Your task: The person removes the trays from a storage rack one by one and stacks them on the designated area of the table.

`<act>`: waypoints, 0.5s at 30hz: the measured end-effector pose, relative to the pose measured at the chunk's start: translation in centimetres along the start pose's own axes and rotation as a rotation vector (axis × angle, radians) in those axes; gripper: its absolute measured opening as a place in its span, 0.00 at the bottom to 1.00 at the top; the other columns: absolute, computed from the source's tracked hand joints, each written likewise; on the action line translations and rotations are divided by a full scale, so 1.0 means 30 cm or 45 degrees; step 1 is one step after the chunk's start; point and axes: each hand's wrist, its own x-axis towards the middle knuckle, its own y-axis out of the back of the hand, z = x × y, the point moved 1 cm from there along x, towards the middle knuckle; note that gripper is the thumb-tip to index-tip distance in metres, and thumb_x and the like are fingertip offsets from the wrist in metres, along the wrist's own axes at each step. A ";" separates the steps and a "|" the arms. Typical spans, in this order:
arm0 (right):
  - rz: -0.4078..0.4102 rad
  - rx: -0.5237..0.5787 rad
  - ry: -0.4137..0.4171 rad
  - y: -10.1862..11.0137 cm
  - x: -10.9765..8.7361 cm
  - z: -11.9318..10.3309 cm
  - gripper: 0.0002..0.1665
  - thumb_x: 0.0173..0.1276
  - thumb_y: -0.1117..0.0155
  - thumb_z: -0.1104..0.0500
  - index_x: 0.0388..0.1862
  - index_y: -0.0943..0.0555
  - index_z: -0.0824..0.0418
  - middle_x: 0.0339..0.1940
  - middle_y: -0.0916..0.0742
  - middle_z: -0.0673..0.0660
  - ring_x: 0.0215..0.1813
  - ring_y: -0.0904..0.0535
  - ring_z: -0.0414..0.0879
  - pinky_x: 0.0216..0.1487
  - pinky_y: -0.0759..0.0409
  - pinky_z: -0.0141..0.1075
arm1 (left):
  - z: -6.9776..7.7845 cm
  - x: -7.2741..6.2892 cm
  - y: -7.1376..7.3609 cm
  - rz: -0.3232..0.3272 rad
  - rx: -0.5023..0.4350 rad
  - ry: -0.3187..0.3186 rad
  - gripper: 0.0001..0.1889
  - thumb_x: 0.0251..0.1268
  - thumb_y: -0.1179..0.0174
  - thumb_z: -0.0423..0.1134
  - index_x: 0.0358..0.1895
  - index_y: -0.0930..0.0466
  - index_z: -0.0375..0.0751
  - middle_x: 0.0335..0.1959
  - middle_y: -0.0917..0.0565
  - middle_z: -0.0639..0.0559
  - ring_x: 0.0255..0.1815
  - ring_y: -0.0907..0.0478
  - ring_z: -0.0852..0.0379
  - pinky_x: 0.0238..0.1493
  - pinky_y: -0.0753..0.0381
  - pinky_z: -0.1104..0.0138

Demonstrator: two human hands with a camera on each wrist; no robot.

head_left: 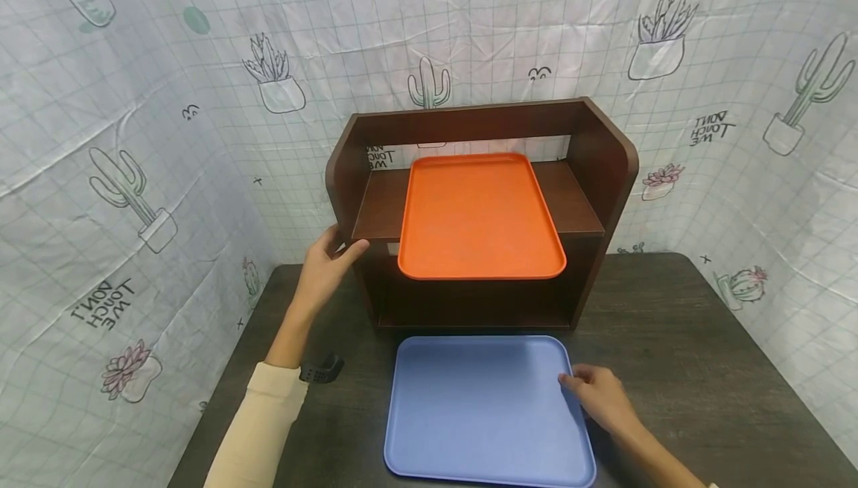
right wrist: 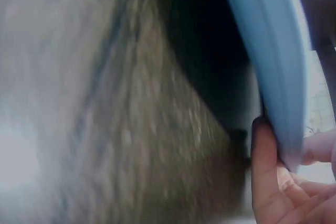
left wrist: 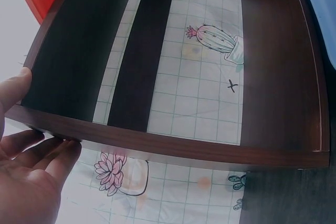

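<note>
In the head view, my left hand (head_left: 318,270) grips the left side panel of a dark brown two-level shelf (head_left: 469,123). The left wrist view shows the thumb inside the panel (left wrist: 210,150) and the other fingers along its outer face. At the right edge of a blue rectangular tray (head_left: 482,410), my right hand (head_left: 602,397) pinches the rim, thumb on top. Fingers (right wrist: 265,166) reach beneath that tray in the right wrist view. An orange tray (head_left: 479,220) lies on the shelf's upper level, its front end jutting out past the board.
Everything stands on a dark wooden table (head_left: 677,346). The blue tray is in front of the shelf's lower compartment (head_left: 469,302). White cloth (head_left: 322,18) printed with cacti hangs behind and at both sides. A dark band (head_left: 322,369) circles my left wrist.
</note>
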 end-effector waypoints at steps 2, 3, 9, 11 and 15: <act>0.020 -0.043 0.025 0.006 -0.003 0.001 0.22 0.77 0.35 0.55 0.55 0.16 0.75 0.38 0.10 0.61 0.33 0.16 0.48 0.29 0.13 0.40 | 0.003 -0.001 0.000 0.001 0.002 0.003 0.36 0.74 0.30 0.49 0.79 0.31 0.41 0.78 0.26 0.42 0.81 0.29 0.44 0.77 0.23 0.51; 0.026 -0.057 0.036 0.008 -0.005 0.002 0.21 0.76 0.35 0.56 0.54 0.16 0.74 0.37 0.11 0.60 0.31 0.17 0.47 0.27 0.13 0.41 | 0.004 -0.002 0.000 0.002 0.005 0.003 0.36 0.74 0.30 0.49 0.79 0.31 0.41 0.78 0.26 0.42 0.81 0.29 0.44 0.77 0.23 0.51; 0.106 -0.166 0.125 0.013 -0.007 0.008 0.14 0.72 0.32 0.57 0.45 0.15 0.68 0.27 0.14 0.54 0.17 0.20 0.46 0.18 0.17 0.38 | 0.001 -0.001 -0.001 0.002 -0.002 -0.003 0.35 0.75 0.31 0.48 0.79 0.31 0.40 0.78 0.26 0.41 0.81 0.29 0.44 0.77 0.24 0.51; 0.128 -0.191 0.141 0.014 -0.005 0.008 0.12 0.71 0.32 0.57 0.42 0.15 0.66 0.23 0.16 0.53 0.16 0.21 0.45 0.16 0.18 0.38 | 0.001 -0.001 -0.001 0.002 -0.006 -0.006 0.35 0.75 0.31 0.48 0.79 0.31 0.40 0.78 0.26 0.41 0.81 0.29 0.44 0.78 0.24 0.51; 0.098 -0.191 0.136 0.017 -0.005 0.006 0.10 0.70 0.32 0.58 0.40 0.16 0.66 0.21 0.18 0.53 0.18 0.21 0.45 0.16 0.17 0.38 | -0.001 0.000 -0.002 0.002 -0.005 -0.010 0.35 0.75 0.31 0.48 0.79 0.31 0.40 0.78 0.26 0.42 0.81 0.29 0.45 0.78 0.24 0.51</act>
